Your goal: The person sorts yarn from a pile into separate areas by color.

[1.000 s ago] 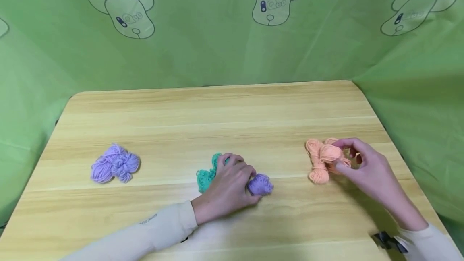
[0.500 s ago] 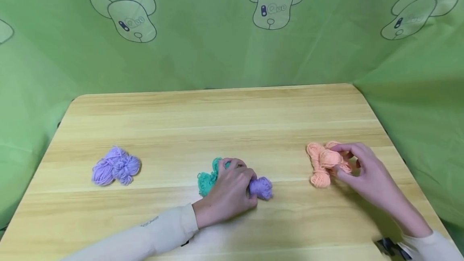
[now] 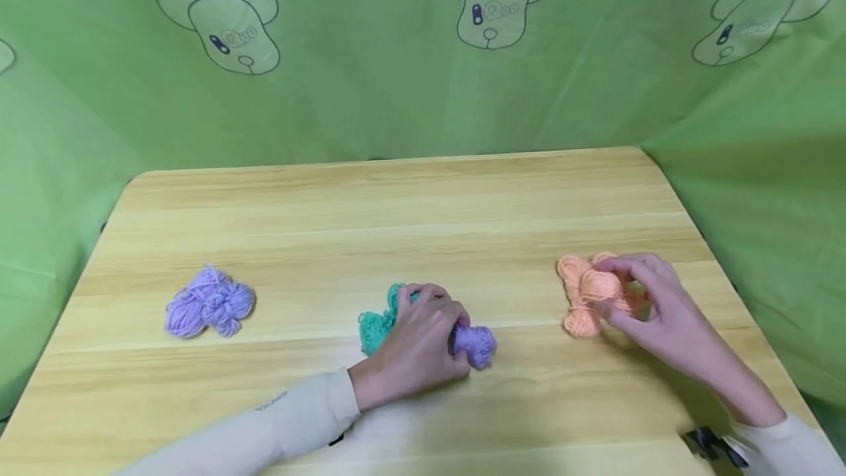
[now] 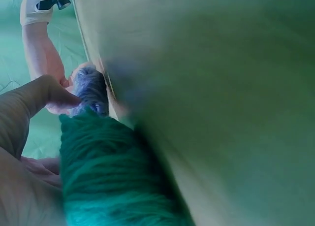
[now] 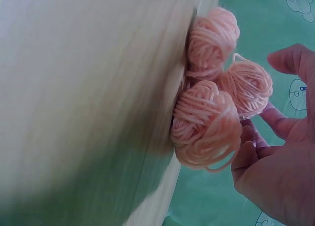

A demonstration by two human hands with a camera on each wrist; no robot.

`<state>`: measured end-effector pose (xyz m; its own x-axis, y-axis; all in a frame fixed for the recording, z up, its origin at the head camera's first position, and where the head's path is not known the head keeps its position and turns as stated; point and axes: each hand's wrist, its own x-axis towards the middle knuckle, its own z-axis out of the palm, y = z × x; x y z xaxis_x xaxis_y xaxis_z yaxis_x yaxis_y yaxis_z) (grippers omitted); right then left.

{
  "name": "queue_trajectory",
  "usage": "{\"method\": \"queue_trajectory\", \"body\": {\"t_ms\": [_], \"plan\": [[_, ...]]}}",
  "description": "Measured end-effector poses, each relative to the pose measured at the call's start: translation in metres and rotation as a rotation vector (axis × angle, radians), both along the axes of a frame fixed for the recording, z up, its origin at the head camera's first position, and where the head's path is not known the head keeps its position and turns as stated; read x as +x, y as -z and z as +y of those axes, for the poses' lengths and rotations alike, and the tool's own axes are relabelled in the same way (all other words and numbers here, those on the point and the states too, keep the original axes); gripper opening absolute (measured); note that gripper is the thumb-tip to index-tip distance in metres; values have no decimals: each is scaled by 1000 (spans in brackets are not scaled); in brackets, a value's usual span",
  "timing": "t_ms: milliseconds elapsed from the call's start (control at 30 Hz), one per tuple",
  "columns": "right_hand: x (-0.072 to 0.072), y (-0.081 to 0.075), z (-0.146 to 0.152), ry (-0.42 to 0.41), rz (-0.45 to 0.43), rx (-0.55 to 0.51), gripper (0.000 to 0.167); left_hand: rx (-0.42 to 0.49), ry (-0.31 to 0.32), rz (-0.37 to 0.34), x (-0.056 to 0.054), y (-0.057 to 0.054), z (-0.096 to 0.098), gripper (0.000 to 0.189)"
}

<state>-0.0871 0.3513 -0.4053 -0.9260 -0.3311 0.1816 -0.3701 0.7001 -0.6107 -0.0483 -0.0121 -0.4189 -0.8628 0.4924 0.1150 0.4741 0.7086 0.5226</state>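
Observation:
My left hand point(image 3: 419, 340) grips a small purple yarn ball point(image 3: 477, 346) between thumb and fingers, over the middle of the table. Partly hidden under that hand lies green yarn point(image 3: 375, 329), which looms large as a wound bundle point(image 4: 113, 172) in the left wrist view. To the right, my right hand point(image 3: 667, 307) reaches around the topmost ball of a peach yarn pile point(image 3: 581, 322). In the right wrist view the thumb point(image 5: 288, 59) stands slightly off this upper ball point(image 5: 251, 88), while fingertips sit right at its other side.
A cluster of purple yarn point(image 3: 210, 302) lies at the left of the wooden table point(image 3: 396, 219). Green cloth point(image 3: 370, 109) with printed mouse-like heads hangs behind the table and along its sides. A dark strap point(image 3: 714, 448) is at the right sleeve.
My right hand has shifted slightly left, closer around the top peach ball. The purple ball in my left hand has turned and moved a little nearer to me.

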Motion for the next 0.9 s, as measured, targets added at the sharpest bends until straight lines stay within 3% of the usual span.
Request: {"method": "queue_trajectory", "body": {"t_ms": [233,633,900], "plan": [[0,-5,-3,41,-34,-3,58,56,-2,9,0,-3,-1,36],[0,-10,-11,171,50,-110,35,134,2,13,-3,-5,-2,33],[-1,-6,-17,148,121,-188,31,272,-38,-89,-1,-10,-9,31]]}}
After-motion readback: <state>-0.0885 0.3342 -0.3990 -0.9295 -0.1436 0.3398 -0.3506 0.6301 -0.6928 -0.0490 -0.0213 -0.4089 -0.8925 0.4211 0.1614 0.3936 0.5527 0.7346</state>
